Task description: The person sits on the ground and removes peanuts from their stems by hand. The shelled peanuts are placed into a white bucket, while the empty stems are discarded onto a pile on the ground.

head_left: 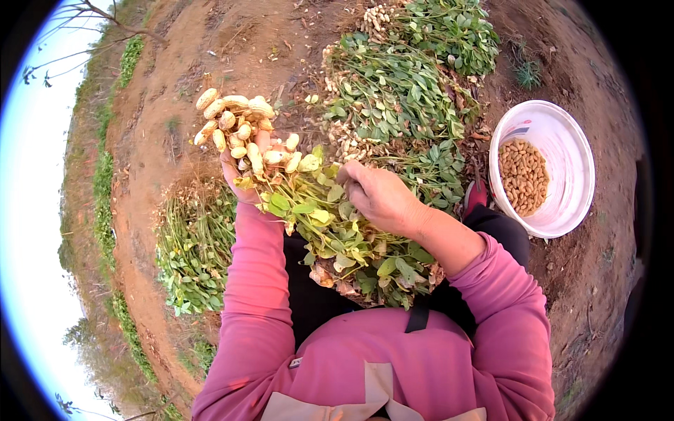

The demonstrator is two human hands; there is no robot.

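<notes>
My left hand (240, 177) is wrapped round the stems of a peanut plant (330, 214), just below its roots. A thick cluster of pale tan peanuts (242, 133) sticks out above and around the fingers. From there the yellow-green leaves hang down to the right across my lap. My right hand (379, 198) is beside the upper leaves, to the right of the peanuts, with its fingers curled closed. Whatever lies between those fingers, if anything, is hidden.
A white bucket (573, 165) with loose peanuts (523, 175) in its bottom stands at the right, by my shoe (476, 196). Pulled peanut plants (400, 91) lie piled ahead. Another bundle of plants (193, 259) lies at the left on bare brown soil (232, 35).
</notes>
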